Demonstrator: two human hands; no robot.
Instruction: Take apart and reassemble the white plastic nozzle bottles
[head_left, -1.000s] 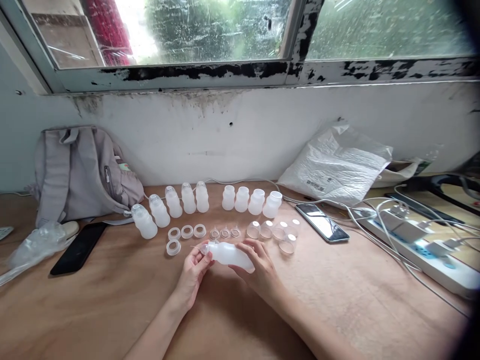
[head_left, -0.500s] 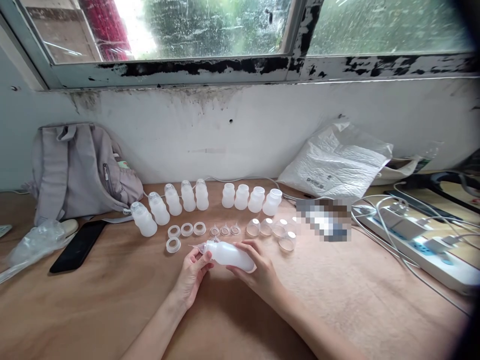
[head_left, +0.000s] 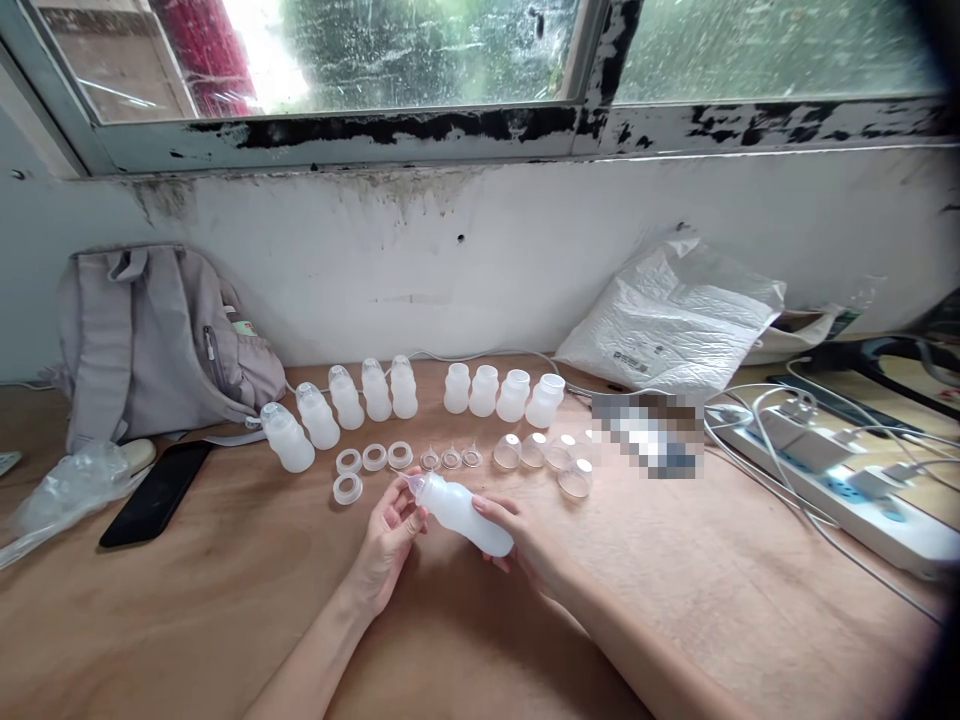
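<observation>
A frosted white baby bottle (head_left: pixel 463 514) lies tilted between my hands above the table, its mouth up and to the left. My right hand (head_left: pixel 525 540) is closed around its base end, thumb on top and fingers underneath. At the mouth end, my left hand (head_left: pixel 394 525) pinches a clear bottle nipple (head_left: pixel 412 485) that sits at the neck. Whether the nipple is fully seated I cannot tell. Just beyond my hands lie several white collar rings (head_left: pixel 374 458), a row of three clear nipples (head_left: pixel 450 457) and several clear dome caps (head_left: pixel 533 452).
At the back left stand several capped bottles (head_left: pixel 346 400); several open bottles (head_left: pixel 514 398) stand right of them. A black phone (head_left: pixel 155 495), plastic bag (head_left: pixel 75 487) and grey backpack (head_left: pixel 165 340) are left. A silvery mailer bag (head_left: pixel 667 325) and power strip (head_left: pixel 840 490) with cables are right.
The bottle has tipped more steeply, its base lower and nearer me. My right hand has shifted its grip, its fingers now beneath the bottle. My left hand stays at the nipple.
</observation>
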